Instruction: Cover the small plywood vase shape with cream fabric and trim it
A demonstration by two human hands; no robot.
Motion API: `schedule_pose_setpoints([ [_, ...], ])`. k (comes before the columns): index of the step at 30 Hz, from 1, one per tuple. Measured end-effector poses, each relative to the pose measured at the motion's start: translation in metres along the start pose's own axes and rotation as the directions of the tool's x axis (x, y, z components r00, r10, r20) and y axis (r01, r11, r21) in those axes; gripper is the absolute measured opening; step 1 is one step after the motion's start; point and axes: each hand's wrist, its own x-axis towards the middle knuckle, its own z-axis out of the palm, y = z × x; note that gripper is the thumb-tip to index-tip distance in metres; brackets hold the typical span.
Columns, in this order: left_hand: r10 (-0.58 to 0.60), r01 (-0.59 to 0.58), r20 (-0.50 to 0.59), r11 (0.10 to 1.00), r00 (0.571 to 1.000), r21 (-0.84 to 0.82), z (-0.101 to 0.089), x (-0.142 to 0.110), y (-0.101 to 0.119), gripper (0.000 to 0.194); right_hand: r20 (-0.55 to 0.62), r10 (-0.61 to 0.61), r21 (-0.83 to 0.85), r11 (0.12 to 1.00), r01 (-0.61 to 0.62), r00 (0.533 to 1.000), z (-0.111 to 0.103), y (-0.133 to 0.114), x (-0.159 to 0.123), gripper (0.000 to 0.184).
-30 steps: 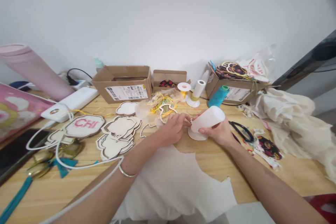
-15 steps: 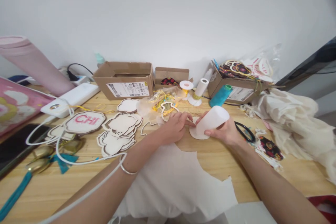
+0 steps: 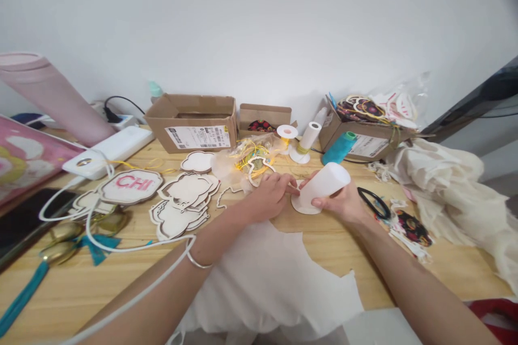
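My right hand (image 3: 347, 202) is wrapped round a smooth white cylindrical bottle (image 3: 326, 186), tilted with its flat round end up towards me. The bottle's lower end is out of sight behind its body. Under it lies a flat white cut-out piece (image 3: 304, 207) on the table. My left hand (image 3: 275, 194) is closed, fingers bent together, with its fingertips at the left edge of that piece. Just beyond the left hand lies a thin wooden outline frame (image 3: 259, 167). A large white fabric sheet (image 3: 279, 280) with a cut edge spreads below my hands.
Wooden cut-outs (image 3: 184, 199) are piled left, near a "CHI" plaque (image 3: 131, 186). A white cable (image 3: 121, 250) crosses my left forearm. Behind stand a cardboard box (image 3: 190, 124), a white spool (image 3: 309, 137) and a teal thread cone (image 3: 339, 148). Crumpled cream fabric (image 3: 441, 172) lies right.
The bottle and my right hand have shifted very slightly left. Both hands keep the same hold, and the flat piece stays beneath the bottle.
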Motion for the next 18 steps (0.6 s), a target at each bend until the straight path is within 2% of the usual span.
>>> schedule_pose_setpoints([
  [3, -0.01, 0.01, 0.016, 1.0, 1.0, -0.019, -0.0014, -0.0001, 0.0013, 0.03, 0.026, -0.002, -0.008, 1.0, 0.002, 1.0, -0.0013, 0.0005, -0.0005, 0.038],
  [8, -0.003, 0.003, 0.0, 1.0, 1.0, -0.02, -0.0015, -0.0003, 0.001, 0.03, -0.01, -0.012, -0.016, 1.0, 0.012, 1.0, 0.0025, 0.0, 0.001, 0.038],
  [13, -0.002, 0.002, -0.002, 1.0, 1.0, -0.021, -0.0002, -0.0001, 0.0, 0.03, 0.041, -0.011, -0.017, 1.0, 0.011, 0.999, 0.0024, 0.0002, 0.0013, 0.039],
  [18, 0.007, -0.007, -0.012, 1.0, 1.0, -0.015, 0.0004, 0.0001, -0.0008, 0.029, 0.006, -0.016, 0.029, 0.999, 0.016, 1.0, 0.0037, 0.0008, 0.0021, 0.04],
])
